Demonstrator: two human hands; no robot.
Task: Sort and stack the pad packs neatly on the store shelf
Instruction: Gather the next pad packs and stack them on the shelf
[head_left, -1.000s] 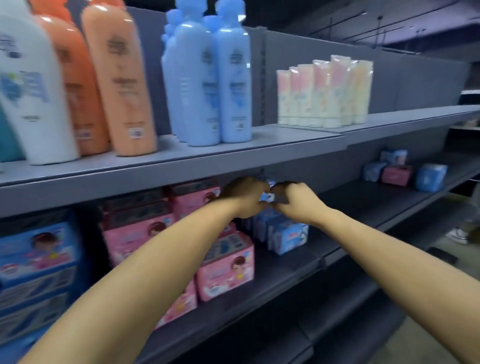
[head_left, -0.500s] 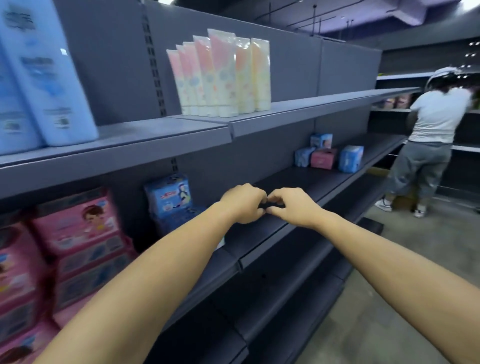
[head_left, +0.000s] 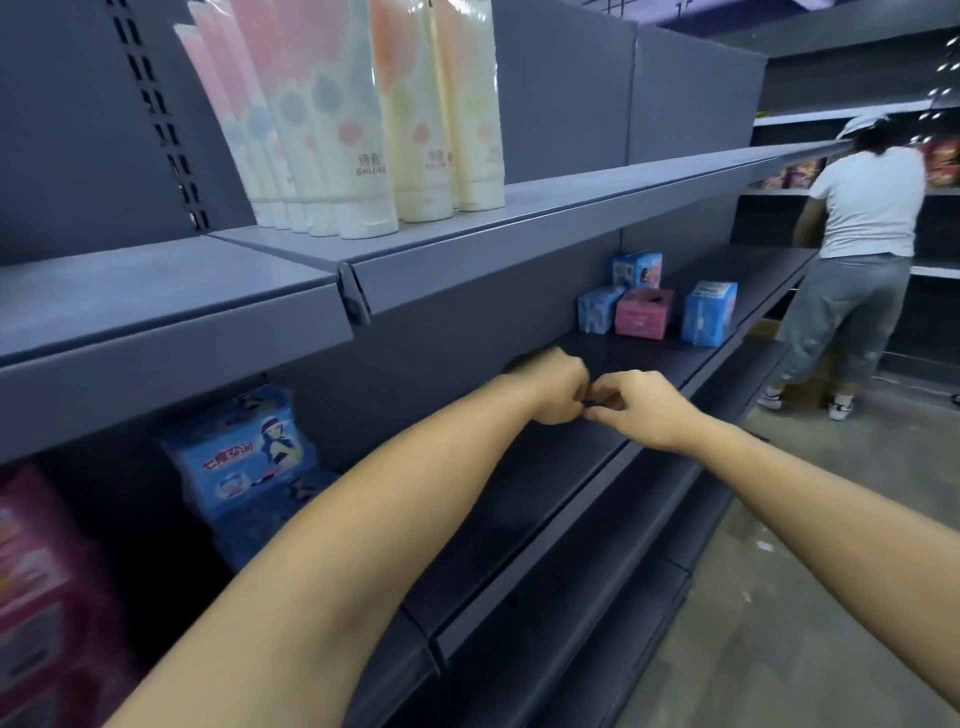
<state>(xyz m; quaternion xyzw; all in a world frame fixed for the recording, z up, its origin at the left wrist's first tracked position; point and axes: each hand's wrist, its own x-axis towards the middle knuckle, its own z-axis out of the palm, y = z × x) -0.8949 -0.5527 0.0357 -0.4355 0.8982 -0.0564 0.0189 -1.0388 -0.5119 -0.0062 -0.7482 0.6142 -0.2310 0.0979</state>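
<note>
**Both hands meet, empty, over the dark middle shelf**

The person's two bare forearms reach forward over the dark shelf (head_left: 524, 499). The left hand (head_left: 553, 387) and the right hand (head_left: 641, 410) come together above it, fingertips touching. The left hand's fingers are curled in on themselves; the right hand's fingers are bent toward the left hand, thumb and forefinger close together. No pack shows in either hand; whether something very small is pinched between them cannot be told.

The pad packs lie in two groups on this shelf level. To the left, under the grey upper shelf (head_left: 467, 260), a blue pack with a cartoon figure (head_left: 244, 457) stands upright on top of more blue packs (head_left: 265, 525), partly hidden behind the left forearm. Further left, blurred pink packs (head_left: 47, 587) are stacked at the frame's edge. Well ahead of the hands, four small packs sit near one another: a small blue pack (head_left: 597, 310) just beside a pink pack (head_left: 644, 313), a taller blue pack (head_left: 709, 313) to their right near the shelf edge, and a blue and pink pack (head_left: 636, 269) behind them against the back panel.

On the upper shelf stands a row of pastel tubes (head_left: 358, 114), caps down. Down the aisle, another person in a white shirt (head_left: 865, 208) stands facing a far shelf.
</note>
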